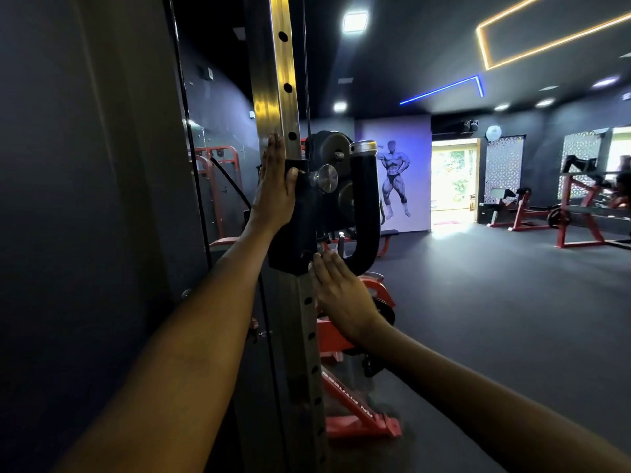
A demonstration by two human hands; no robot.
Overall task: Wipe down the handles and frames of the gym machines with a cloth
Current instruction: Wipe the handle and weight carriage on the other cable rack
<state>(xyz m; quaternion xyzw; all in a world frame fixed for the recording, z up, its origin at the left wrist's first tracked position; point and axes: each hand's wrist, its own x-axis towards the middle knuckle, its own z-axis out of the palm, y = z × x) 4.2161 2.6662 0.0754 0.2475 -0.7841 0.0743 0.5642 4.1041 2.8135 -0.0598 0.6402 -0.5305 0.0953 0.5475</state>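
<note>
A: Your left hand [275, 186] lies flat on the upright [278, 97], frame centre; your right hand [336, 295], fingers straight, touches the carriage [293, 227] base.

B: Cloth?

A: Not visible. Risk: the carriage could slip onto your right fingers if its pin knob [325, 178] isn't seated.

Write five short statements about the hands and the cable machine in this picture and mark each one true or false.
1. The left hand lies flat against the upright post. True.
2. The right hand holds a cloth. False: no cloth shows in either hand; its fingers are straight, touching the bottom of the black carriage.
3. The post has a row of holes. True.
4. The black U-shaped handle is gripped by the left hand. False: neither hand is on it.
5. The wall mural shows a runner. False: it shows a bodybuilder posing.
</note>
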